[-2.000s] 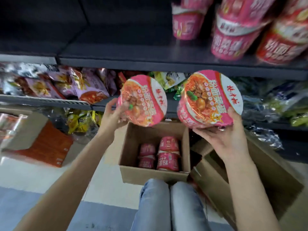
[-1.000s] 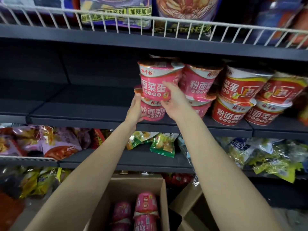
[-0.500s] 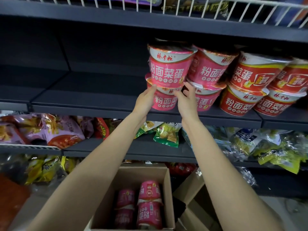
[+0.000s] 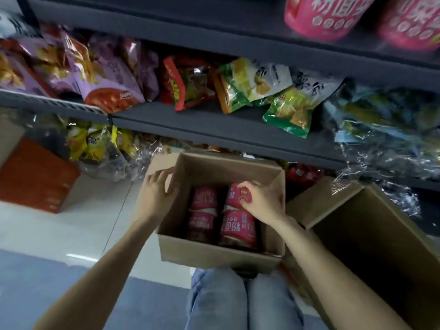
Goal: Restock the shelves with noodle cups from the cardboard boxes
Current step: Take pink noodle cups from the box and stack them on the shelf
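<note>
An open cardboard box (image 4: 214,254) stands on the floor in front of my knees, with several pink noodle cups (image 4: 238,228) lying inside it. My right hand (image 4: 260,201) is inside the box, and its fingers curl round the far right pink cup (image 4: 234,194). At the box's left wall, my left hand (image 4: 156,194) rests on the flap with its fingers relaxed and holds nothing. Two pink cups (image 4: 326,16) stand on the dark shelf (image 4: 214,44) at the top right, blurred.
A second open cardboard box (image 4: 371,236) sits to the right. Snack bags (image 4: 109,75) fill the middle shelf (image 4: 214,127), with green bags (image 4: 285,108) near its edge. An orange carton (image 4: 35,175) lies on the floor at left. My knees (image 4: 240,301) are below the box.
Both hands have left the stacked cups on the upper shelf and come down to the box. My view has dropped from the shelf to the floor.
</note>
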Tool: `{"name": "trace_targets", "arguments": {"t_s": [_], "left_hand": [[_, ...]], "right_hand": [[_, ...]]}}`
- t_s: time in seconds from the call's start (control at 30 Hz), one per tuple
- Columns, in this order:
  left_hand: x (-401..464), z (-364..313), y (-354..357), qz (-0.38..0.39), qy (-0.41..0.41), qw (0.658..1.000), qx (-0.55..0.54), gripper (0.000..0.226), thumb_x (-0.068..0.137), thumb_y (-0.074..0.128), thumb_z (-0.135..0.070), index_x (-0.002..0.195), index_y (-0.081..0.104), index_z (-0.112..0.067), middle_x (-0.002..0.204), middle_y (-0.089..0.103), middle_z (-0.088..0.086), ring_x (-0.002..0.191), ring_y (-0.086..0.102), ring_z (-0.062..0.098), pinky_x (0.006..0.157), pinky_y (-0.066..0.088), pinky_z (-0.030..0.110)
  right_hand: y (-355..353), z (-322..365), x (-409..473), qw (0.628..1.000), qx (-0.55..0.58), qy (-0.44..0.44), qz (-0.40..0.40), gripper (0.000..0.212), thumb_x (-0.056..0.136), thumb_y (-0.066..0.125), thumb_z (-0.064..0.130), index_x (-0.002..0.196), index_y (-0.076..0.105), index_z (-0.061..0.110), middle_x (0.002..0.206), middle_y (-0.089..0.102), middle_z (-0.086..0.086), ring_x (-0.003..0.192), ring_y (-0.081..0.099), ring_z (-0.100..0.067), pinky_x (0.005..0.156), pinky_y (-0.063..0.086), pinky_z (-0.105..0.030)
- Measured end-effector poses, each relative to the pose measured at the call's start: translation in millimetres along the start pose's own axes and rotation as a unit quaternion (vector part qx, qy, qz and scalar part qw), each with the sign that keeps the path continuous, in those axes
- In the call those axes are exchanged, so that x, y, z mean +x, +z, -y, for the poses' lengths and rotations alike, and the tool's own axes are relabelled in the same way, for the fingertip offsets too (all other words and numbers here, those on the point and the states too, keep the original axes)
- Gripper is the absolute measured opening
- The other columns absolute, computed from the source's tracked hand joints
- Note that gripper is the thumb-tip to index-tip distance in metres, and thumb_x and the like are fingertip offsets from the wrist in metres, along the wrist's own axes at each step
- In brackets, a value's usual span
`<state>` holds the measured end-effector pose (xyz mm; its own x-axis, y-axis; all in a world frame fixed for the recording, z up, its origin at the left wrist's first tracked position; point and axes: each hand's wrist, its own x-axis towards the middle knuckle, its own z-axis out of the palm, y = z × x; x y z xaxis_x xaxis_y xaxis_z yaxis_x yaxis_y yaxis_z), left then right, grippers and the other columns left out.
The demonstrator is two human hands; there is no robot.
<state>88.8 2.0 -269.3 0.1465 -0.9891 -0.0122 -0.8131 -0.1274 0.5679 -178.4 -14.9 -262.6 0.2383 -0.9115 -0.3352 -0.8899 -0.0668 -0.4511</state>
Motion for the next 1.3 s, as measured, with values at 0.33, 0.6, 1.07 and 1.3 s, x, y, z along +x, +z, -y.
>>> {"name": "trace_targets", "arguments": {"t_s": [0.33, 0.6, 1.07, 1.3], "left_hand": [[8, 39, 62, 0.004, -0.043, 0.999, 0.028, 0.054, 0.091, 0.054, -0.009, 0.143, 0.038, -0.010, 0.123, 0.048, 0.024, 0.108, 0.046, 0.040, 0.086, 0.040, 0.046], [7, 47, 67, -0.017, 0.020, 0.999, 0.029, 0.048, 0.089, 0.054, -0.002, 0.136, 0.046, -0.001, 0.111, 0.055, 0.026, 0.093, 0.053, 0.042, 0.074, 0.043, 0.045], [7, 44, 66, -0.033, 0.014, 0.998, 0.045, 0.049, 0.089, 0.055, -0.003, 0.136, 0.045, -0.001, 0.111, 0.056, 0.026, 0.095, 0.053, 0.043, 0.074, 0.043, 0.046], [7, 41, 65, -0.026, 0.010, 0.998, 0.049, 0.052, 0.089, 0.053, -0.006, 0.139, 0.042, -0.003, 0.113, 0.054, 0.027, 0.097, 0.051, 0.044, 0.075, 0.043, 0.048]], "right_hand": [[84, -44, 102, 0.872, -0.427, -0.075, 0.229, 0.091, 0.079, 0.070, 0.041, 0.151, 0.014, 0.034, 0.158, 0.007, -0.015, 0.145, 0.007, -0.033, 0.113, 0.019, -0.053], [101, -31, 99, 0.821, -0.483, -0.183, 0.242, 0.042, 0.098, 0.042, 0.023, 0.139, 0.045, 0.032, 0.152, 0.031, -0.005, 0.141, 0.020, -0.034, 0.109, 0.025, -0.057], [120, -28, 72, 0.801, -0.542, -0.233, 0.099, 0.033, 0.095, 0.044, 0.012, 0.124, 0.060, 0.016, 0.134, 0.046, -0.008, 0.127, 0.039, -0.031, 0.105, 0.031, -0.046], [94, -46, 42, 0.840, -0.496, -0.213, -0.052, 0.018, 0.076, 0.065, 0.013, 0.094, 0.069, 0.010, 0.099, 0.063, -0.009, 0.097, 0.057, -0.029, 0.086, 0.046, -0.045]]}}
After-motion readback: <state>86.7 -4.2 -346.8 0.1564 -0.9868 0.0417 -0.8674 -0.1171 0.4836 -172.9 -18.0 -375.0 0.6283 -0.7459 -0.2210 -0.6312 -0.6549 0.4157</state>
